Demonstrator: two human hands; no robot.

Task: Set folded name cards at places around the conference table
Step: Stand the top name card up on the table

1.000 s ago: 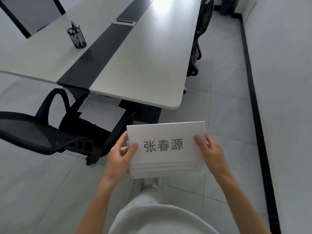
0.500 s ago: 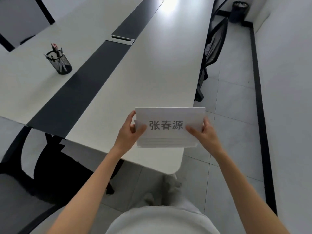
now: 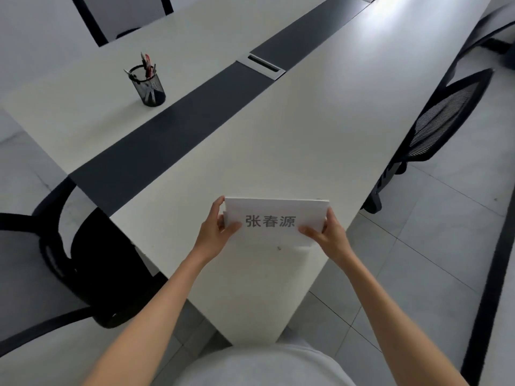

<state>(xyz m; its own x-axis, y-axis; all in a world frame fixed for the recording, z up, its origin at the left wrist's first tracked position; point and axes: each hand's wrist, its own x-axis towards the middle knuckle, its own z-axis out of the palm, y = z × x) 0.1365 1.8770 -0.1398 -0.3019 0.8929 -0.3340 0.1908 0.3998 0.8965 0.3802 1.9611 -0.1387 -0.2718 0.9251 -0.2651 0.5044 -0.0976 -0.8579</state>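
A stack of white folded name cards (image 3: 274, 218), the top one printed with three grey characters, is held over the near corner of the long white conference table (image 3: 306, 129). My left hand (image 3: 214, 232) grips the stack's left edge, thumb on top. My right hand (image 3: 328, 236) pinches its lower right corner. Whether the lower edge of the stack touches the tabletop I cannot tell.
A dark strip (image 3: 172, 143) with a metal cable flap (image 3: 262, 65) runs down the table's middle. A black mesh pen cup (image 3: 149, 84) stands left of it. Black mesh chairs stand at the left (image 3: 69, 260) and the right (image 3: 434, 129). Grey tiled floor lies on the right.
I have walked up to the table's near corner. The card stack, earlier held over the floor, is now out over the tabletop, still in both hands.
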